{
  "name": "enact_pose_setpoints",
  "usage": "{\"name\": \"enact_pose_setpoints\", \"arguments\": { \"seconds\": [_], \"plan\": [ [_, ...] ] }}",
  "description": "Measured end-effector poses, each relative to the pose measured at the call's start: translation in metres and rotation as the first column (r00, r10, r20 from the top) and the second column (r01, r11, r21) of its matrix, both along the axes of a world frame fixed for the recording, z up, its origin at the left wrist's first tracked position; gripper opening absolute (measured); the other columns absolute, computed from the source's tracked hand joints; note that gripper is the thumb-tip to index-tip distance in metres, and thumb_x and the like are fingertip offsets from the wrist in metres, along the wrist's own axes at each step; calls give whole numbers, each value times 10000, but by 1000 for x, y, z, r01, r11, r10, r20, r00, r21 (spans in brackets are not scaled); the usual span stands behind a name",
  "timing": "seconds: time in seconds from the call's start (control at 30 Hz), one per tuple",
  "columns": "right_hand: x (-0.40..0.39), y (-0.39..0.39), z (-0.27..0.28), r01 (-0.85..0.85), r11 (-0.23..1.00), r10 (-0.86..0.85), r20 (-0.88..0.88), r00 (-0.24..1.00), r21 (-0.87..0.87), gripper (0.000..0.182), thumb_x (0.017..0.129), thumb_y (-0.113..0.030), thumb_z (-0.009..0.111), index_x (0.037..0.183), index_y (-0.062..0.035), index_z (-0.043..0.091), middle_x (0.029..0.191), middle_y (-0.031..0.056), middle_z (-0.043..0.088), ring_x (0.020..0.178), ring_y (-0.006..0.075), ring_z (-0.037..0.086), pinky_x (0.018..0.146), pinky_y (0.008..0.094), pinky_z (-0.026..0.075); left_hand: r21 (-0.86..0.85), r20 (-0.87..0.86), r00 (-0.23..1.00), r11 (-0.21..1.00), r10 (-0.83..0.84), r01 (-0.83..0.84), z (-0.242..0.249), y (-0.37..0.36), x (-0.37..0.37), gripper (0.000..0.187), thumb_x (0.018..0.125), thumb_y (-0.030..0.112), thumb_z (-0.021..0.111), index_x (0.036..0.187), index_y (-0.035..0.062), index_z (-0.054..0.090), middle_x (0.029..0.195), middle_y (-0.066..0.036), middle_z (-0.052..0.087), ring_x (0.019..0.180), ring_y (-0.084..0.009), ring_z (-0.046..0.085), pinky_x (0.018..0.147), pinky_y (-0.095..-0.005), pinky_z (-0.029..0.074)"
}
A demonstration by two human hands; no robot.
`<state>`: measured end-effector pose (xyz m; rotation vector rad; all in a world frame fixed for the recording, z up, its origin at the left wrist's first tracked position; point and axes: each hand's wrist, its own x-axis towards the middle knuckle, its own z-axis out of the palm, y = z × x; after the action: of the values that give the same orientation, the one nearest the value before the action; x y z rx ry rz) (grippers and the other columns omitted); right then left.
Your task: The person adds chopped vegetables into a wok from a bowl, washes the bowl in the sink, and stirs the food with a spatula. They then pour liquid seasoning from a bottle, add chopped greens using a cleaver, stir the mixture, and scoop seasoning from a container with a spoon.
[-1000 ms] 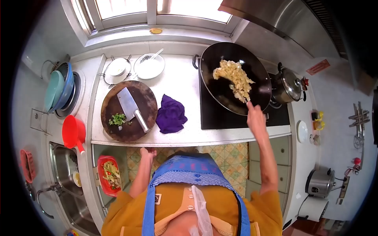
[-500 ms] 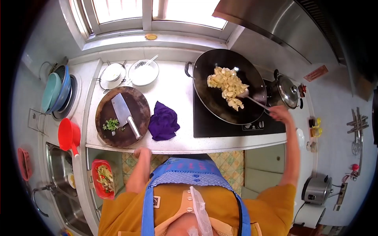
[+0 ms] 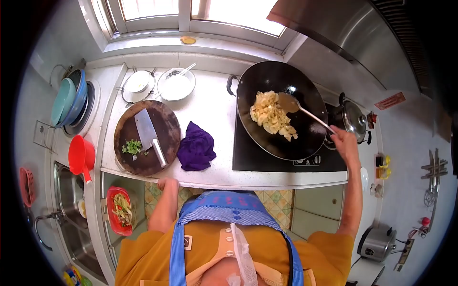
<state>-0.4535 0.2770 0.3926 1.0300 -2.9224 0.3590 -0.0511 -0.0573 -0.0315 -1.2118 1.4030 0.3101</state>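
1. White counter (image 3: 217, 90) across the middle; window (image 3: 232, 34) at top.
2. Right hand (image 3: 344, 143) grasps spatula (image 3: 288, 103) beside food (image 3: 270, 117) in wok (image 3: 307, 140), upper right.
3. Left hand (image 3: 168, 183) at counter edge, lower left; grip unclear.

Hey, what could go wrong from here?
Food might spill over the rim of the wok if the spatula in your right hand pushes too hard. The cleaver lies with its handle toward the front edge of the counter, near your left hand; a bump could shift it.
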Motion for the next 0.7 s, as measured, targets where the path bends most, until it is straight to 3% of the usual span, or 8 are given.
{"name": "enact_pose_setpoints", "arguments": {
  "seconds": [0.13,0.2,0.3,0.37,0.47,0.57,0.67,0.7],
  "plan": [
    [-84,10,-2,65,998,-66,50,997,21,327,727,-131,602,1038,-37,638,676,156,640,571,201,617,545,318,471,17,20,1000,1000,-22,21,-3,-1,2,119,774,264,565,813,202,659,793,76,598,734,-78,566,614,-298,459],
    [-118,4,-1,232,963,-266,382,885,135,322,735,-139,607,1039,-38,644,635,84,627,506,119,567,442,262,422,22,32,999,999,-26,25,-7,0,3,112,769,260,573,811,206,662,787,83,597,729,-74,566,608,-296,458],
    [-132,-20,-15,233,972,-207,611,764,38,310,750,-140,609,1044,-51,648,627,24,596,477,59,507,385,219,366,20,38,999,999,-28,28,-12,-1,4,102,761,256,585,808,213,665,779,93,595,721,-67,565,599,-293,458],
    [-110,-38,-17,193,981,-137,628,766,-21,324,762,-140,597,1070,-45,634,645,7,591,504,66,506,442,220,394,-25,-8,999,999,-44,43,-2,0,2,77,740,255,606,774,219,664,755,99,590,706,-70,565,580,-305,459],
    [-65,-53,8,-22,1000,27,475,880,-17,336,791,-150,568,1104,-36,607,657,0,597,590,60,523,569,203,412,-84,101,992,994,73,-64,-72,-8,17,100,746,245,604,814,224,675,787,96,604,729,-59,568,591,-291,457],
    [-39,-34,45,-71,996,44,430,902,47,343,799,-170,558,1110,-34,605,634,14,583,527,69,506,503,228,410,4,49,998,999,-35,35,7,0,1,114,753,241,595,825,213,680,795,85,612,748,-58,574,600,-282,458],
    [-43,-11,86,112,947,-271,559,783,302,243,815,-182,534,947,-13,650,596,26,555,453,74,463,416,242,371,25,-6,1000,999,-25,25,9,-1,-1,142,776,250,576,859,211,684,824,76,625,777,-61,581,622,-271,458],
    [-49,-2,92,118,946,-277,559,782,303,243,815,-182,534,947,-13,650,596,26,555,453,74,463,416,242,371,27,-6,999,999,-32,32,8,-1,-1,142,776,250,576,859,211,684,824,76,625,777,-61,581,622,-271,458]
  ]
}}
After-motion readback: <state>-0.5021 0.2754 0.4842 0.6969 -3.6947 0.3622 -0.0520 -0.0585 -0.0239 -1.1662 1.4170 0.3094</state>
